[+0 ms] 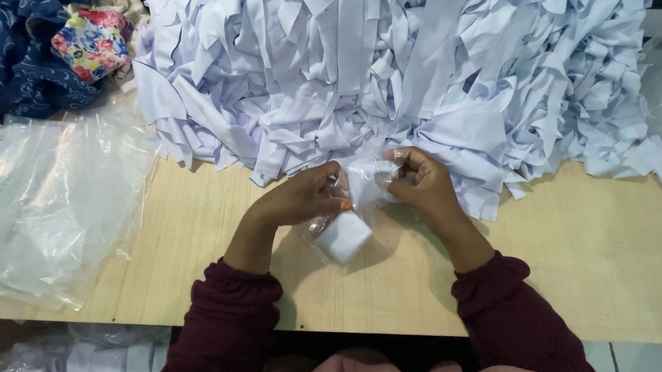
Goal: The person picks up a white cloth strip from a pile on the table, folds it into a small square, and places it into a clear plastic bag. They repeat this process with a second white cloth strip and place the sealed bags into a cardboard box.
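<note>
head: white strip pile (pixel 401 67) behind hands, plastic bags (pixel 42 205) left.

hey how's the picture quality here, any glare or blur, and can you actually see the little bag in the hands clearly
Head view: even, soft overhead light, shadows faint under the left hand and right hand. The white fabric pile is bright, its folds partly washed out. Glare streaks the clear plastic bags at left. The small clear bag both hands hold is slightly soft, its film hard to trace against the table. Edges bend slightly.
</note>
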